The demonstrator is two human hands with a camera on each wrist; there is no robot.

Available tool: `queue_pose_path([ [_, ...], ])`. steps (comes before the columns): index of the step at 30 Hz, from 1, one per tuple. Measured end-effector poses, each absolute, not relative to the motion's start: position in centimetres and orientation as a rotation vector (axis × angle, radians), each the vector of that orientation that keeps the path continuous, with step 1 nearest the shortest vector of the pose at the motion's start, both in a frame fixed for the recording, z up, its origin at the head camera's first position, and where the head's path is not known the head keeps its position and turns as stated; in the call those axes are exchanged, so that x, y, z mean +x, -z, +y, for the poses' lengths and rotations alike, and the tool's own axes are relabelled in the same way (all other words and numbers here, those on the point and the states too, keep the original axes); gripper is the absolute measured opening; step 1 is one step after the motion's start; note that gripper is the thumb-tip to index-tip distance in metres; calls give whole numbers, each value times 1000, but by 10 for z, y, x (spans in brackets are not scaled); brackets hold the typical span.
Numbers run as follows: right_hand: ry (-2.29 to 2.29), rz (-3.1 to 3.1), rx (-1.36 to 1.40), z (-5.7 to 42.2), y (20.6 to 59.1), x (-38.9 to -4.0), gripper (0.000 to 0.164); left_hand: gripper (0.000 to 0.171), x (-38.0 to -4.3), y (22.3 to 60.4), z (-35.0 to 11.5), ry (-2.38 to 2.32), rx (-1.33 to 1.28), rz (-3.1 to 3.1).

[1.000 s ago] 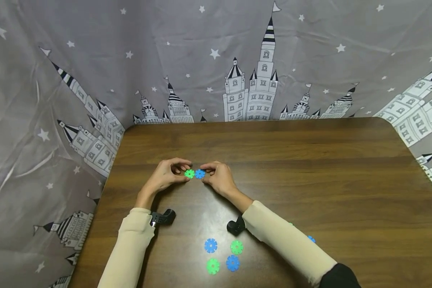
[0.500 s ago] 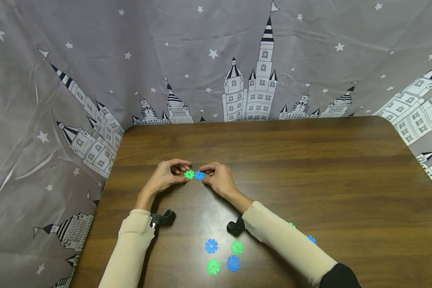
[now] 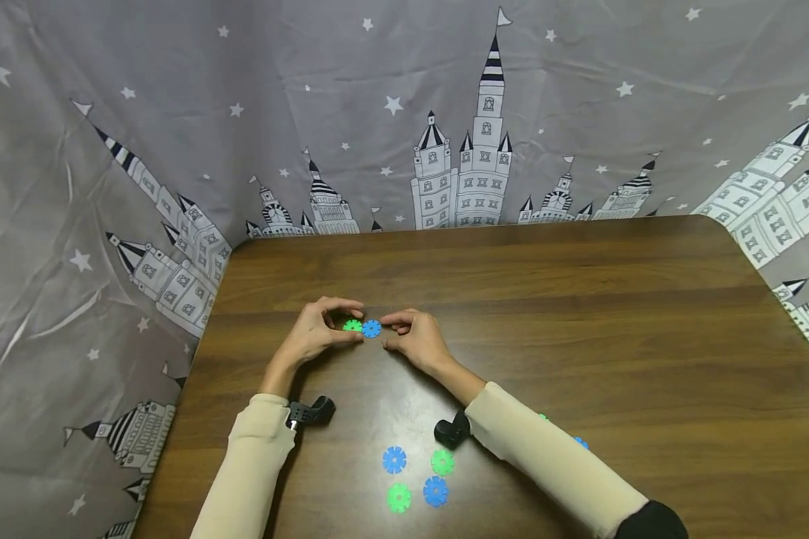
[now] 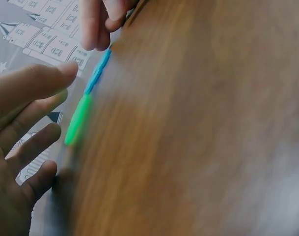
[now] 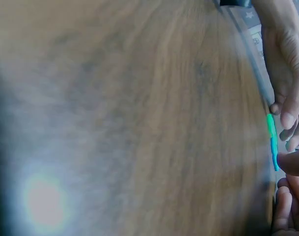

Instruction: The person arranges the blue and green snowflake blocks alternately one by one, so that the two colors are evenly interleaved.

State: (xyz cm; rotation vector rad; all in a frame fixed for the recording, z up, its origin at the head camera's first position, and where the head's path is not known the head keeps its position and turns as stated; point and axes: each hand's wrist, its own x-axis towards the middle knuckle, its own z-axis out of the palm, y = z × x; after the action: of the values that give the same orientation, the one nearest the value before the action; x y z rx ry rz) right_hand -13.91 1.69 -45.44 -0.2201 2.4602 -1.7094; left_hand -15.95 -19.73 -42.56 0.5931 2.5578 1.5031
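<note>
A green notched plastic disc point(image 3: 353, 326) and a blue notched disc point(image 3: 371, 329) lie flat on the table, edge to edge. My left hand point(image 3: 313, 329) arches round the green disc, thumb on the near side and index finger on the far side. In the left wrist view, the fingers of that hand point(image 4: 26, 113) look spread and apart from the green disc point(image 4: 78, 119). Just right of the blue disc is my right hand point(image 3: 418, 340), thumb and fingers parted, with a small gap to the disc. Whether the discs interlock is hard to tell.
Nearer me on the wooden table point(image 3: 580, 314) lie two blue discs point(image 3: 394, 460) and two green discs point(image 3: 443, 462). Another green disc point(image 3: 542, 417) and blue disc point(image 3: 581, 442) peek out behind the right sleeve point(image 3: 546, 457). A grey castle-print curtain point(image 3: 350, 97) borders the table.
My right hand has let go of the blue disc and drawn slightly to the right. The left thumb and index finger have slid right, past the green disc's edge. Both discs have stayed nearly in place.
</note>
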Motion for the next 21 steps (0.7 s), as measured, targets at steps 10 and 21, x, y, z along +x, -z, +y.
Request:
queue_pose_path([
  [10, 1708, 2343, -219, 43, 446, -110, 37, 48, -173, 460, -197, -1482, 652, 2602],
  [21, 1703, 2200, -327, 87, 434, -63, 41, 45, -175, 460, -194, -1452, 718, 2626],
])
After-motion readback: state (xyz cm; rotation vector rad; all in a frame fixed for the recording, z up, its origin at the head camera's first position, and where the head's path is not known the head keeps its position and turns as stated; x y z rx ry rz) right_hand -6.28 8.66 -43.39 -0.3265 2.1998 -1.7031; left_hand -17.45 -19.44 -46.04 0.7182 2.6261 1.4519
